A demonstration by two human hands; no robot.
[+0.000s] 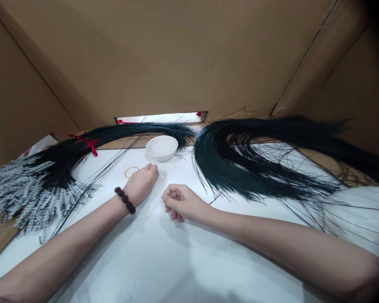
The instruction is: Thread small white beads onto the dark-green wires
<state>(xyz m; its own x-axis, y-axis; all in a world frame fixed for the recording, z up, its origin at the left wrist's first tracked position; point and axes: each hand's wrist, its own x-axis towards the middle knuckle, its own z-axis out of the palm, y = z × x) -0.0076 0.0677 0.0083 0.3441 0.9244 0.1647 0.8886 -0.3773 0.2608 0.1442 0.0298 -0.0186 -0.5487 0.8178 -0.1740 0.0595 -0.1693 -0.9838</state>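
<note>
My left hand (142,182) rests on the white table sheet (164,261), fingers curled and pressed together near some tiny beads (163,173); what they pinch is too small to name. A dark bead bracelet (125,200) circles its wrist. My right hand (177,202) lies just to the right in a loose fist, pinching a thin dark wire (162,197) whose tip pokes out to the left. A small white bowl (161,147) of pale beads stands just beyond both hands.
A loose fan of dark green wires (255,164) spreads at the right. Another bundle (82,147) tied with red ribbon (91,145) arcs left, ending in white patterned tips (22,189). A yellow rubber band (131,171) lies near the bowl. Cardboard walls (189,54) enclose the table.
</note>
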